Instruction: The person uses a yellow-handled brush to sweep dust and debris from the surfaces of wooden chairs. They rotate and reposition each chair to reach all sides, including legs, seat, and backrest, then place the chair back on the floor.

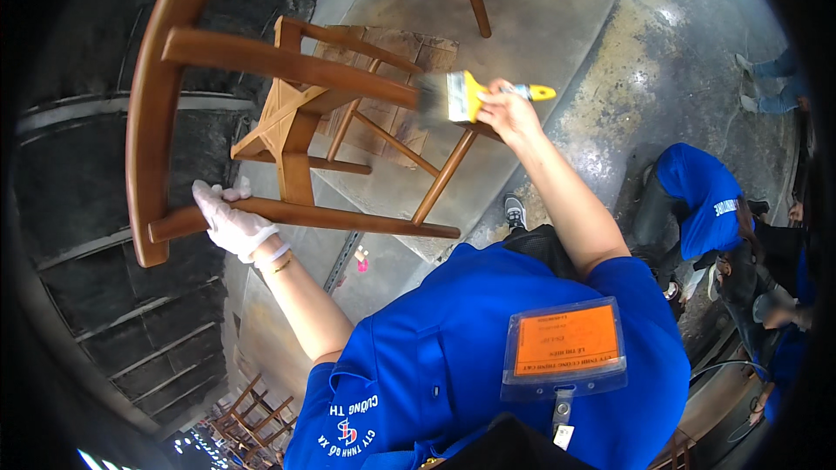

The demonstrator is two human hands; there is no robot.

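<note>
The chair (287, 122) lies tipped on its side in the middle left, above the floor (557, 26). The left hand (228, 219) is on the near rail of the chair, at the left. The right hand (509, 111) is further right, with the brush (457, 96) touching the far rail. Another person (705, 200) sits at the right. More chairs (252, 413) stand near, at the lower left.
</note>
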